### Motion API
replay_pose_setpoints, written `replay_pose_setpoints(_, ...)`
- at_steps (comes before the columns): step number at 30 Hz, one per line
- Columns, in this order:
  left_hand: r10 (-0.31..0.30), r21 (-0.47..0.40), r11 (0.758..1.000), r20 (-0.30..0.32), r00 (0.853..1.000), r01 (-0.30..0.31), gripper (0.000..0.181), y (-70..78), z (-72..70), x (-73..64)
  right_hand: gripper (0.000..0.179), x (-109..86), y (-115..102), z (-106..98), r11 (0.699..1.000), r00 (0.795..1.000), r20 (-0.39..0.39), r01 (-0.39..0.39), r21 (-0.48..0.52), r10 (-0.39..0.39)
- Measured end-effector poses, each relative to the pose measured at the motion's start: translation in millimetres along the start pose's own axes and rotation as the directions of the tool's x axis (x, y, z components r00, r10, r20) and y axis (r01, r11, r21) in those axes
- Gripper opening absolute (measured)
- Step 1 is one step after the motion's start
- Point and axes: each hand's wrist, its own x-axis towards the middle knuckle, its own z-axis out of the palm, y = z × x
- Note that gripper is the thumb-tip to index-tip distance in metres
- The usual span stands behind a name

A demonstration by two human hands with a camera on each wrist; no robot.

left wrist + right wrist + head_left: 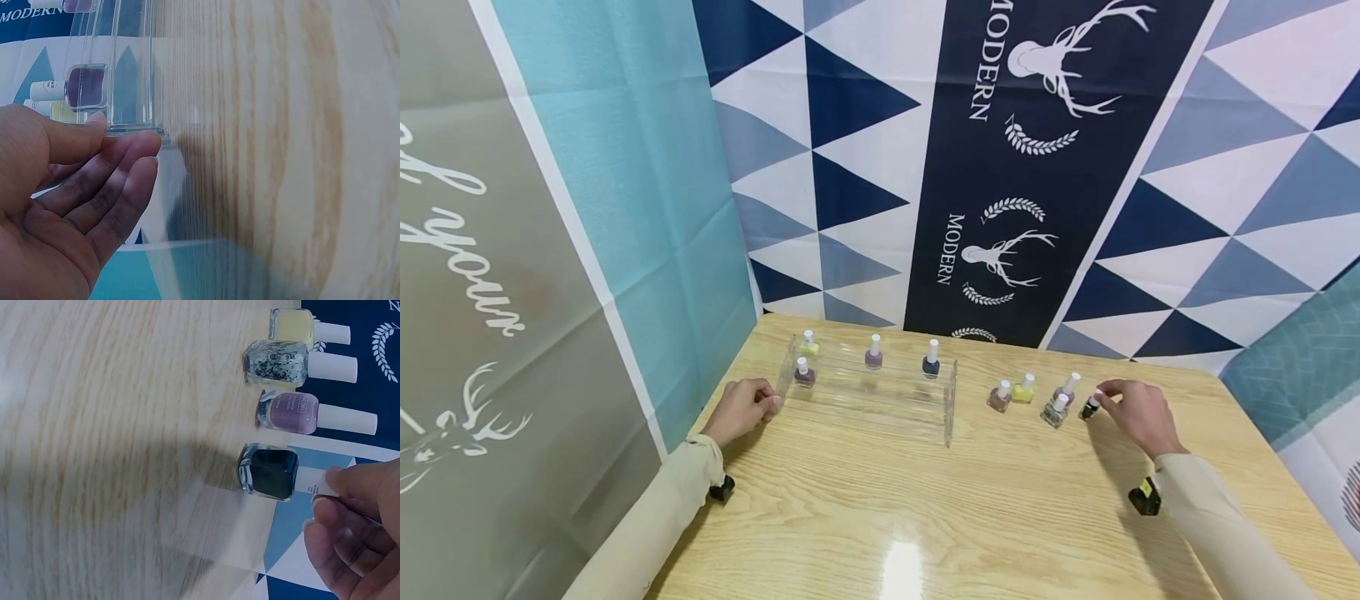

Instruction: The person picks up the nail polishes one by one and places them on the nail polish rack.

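My right hand (1138, 412) pinches the white cap of a dark nail polish bottle (270, 472) between thumb and fingers. The bottle is upright, its base close to the table. Next to it stand a mauve nail polish (294, 412), a speckled one (278, 364) and a yellow one (292, 328). With thumb and fingertips, my left hand (81, 181) holds the left end panel of a clear tiered rack (880, 408). On the rack sit a purple polish (86, 86) near that hand, a yellow-green one (808, 348), a mauve one (873, 358) and a navy one (931, 364).
A brownish-pink polish bottle (999, 400) stands right of the rack, beside the yellow one. The wooden table (940, 508) meets a patterned cloth backdrop (865, 167) at the back, with another hanging cloth (602, 167) along the left.
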Motion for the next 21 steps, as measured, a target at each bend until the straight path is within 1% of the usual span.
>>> replay_pose_setpoints(4, -0.004, -0.005, 1.000, 0.000, 1.000, 0.004, 0.017, -0.2, 0.1, 0.6, 0.020, -0.7, 2, -1, 1.000, 1.000, 0.003, -0.013, -0.001, 0.013)
replay_pose_setpoints(8, 0.005, -0.001, 1.000, -0.002, 1.000, -0.005, 0.017, -1.6, 0.1, 1.4, 0.021, -1.6, 6, -1, 1.000, 1.000, 0.009, -0.023, -0.011, 0.023)
replay_pose_setpoints(15, 0.006, 0.002, 1.000, -0.004, 1.000, -0.006, 0.018, -1.3, 0.0, 0.9, 0.021, -3.9, 10, -2, 1.000, 1.000, 0.003, -0.010, -0.025, 0.010)
replay_pose_setpoints(21, 0.001, -0.002, 1.000, -0.002, 1.000, -0.001, 0.017, -0.3, -0.2, 0.2, 0.023, -5.6, 10, -8, 1.000, 1.000, -0.006, -0.022, -0.020, 0.022)
